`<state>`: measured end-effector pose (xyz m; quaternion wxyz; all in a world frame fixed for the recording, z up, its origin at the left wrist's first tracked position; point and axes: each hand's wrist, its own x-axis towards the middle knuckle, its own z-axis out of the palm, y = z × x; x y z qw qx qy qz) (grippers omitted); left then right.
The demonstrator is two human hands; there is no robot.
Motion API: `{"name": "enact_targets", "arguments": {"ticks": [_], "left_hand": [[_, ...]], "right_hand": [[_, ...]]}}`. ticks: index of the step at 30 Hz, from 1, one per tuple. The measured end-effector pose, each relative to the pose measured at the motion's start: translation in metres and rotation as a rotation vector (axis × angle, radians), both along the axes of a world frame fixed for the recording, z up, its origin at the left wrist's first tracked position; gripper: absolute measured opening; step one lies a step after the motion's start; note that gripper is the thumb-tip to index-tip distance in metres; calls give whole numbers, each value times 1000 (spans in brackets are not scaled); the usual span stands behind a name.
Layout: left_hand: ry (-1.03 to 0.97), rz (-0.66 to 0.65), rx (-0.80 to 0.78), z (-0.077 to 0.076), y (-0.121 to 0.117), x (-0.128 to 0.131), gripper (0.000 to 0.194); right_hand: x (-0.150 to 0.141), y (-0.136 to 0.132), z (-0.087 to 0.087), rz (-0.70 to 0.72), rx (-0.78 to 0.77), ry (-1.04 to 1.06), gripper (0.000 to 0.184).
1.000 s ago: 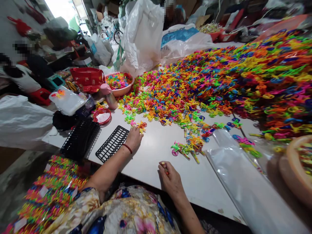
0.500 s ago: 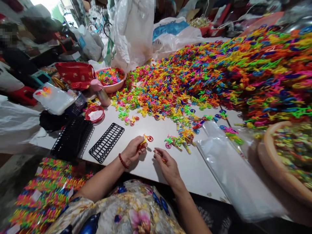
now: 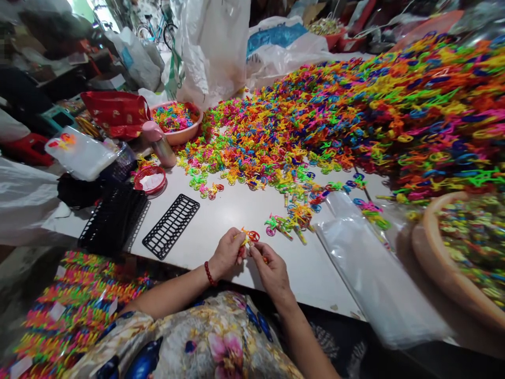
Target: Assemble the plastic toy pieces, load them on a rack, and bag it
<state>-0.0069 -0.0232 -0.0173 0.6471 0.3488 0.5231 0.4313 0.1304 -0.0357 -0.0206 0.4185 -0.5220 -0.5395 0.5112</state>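
My left hand [image 3: 229,251], with a red bead bracelet at the wrist, is closed on a small plastic toy bicycle [image 3: 254,236] in red and yellow. One red wheel sticks out past the fingertips. My right hand [image 3: 271,267] is closed in a pinch right beside it, its fingertips meeting the toy. A bit of orange-red shows between the right fingers, too small to name. Left of my hands a black plastic grid frame [image 3: 171,226] lies flat on the white table [image 3: 209,221]. A small cluster of coloured toys and short tubes [image 3: 291,225] lies to the right.
A large heap of coloured plastic toys [image 3: 315,116] covers the back and right. Clear plastic bags [image 3: 379,279] and an orange tub [image 3: 430,237] are at right. A stack of black grids [image 3: 112,218], a red basket [image 3: 150,180] and a pink-capped bottle [image 3: 159,145] stand left.
My hands have come together: the left moved right with the toy bicycle, and the right fingertips now meet it. The whole view has shifted slightly.
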Motion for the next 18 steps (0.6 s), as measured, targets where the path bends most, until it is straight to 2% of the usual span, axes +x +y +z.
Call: {"name": "enact_targets", "arguments": {"ticks": [5,8,11,14,18], "left_hand": [[210,66,125,-5,-4,2,41],[313,73,172,-6,-5,2,37],[266,76,144,-5,-4,2,36],[204,83,122,-6,-4,4,36],[244,77,157,-8,-5,5,36]], "right_hand": [[0,-2,-5,-8,-43,17,41],[0,-4,-9,-58,68,-45,37],[0,-6,-11,-90,199,-110,30],[-1,-7,-11,-113,210,-152,26],[-3,-10,-13,-151,206,-199,25]]}}
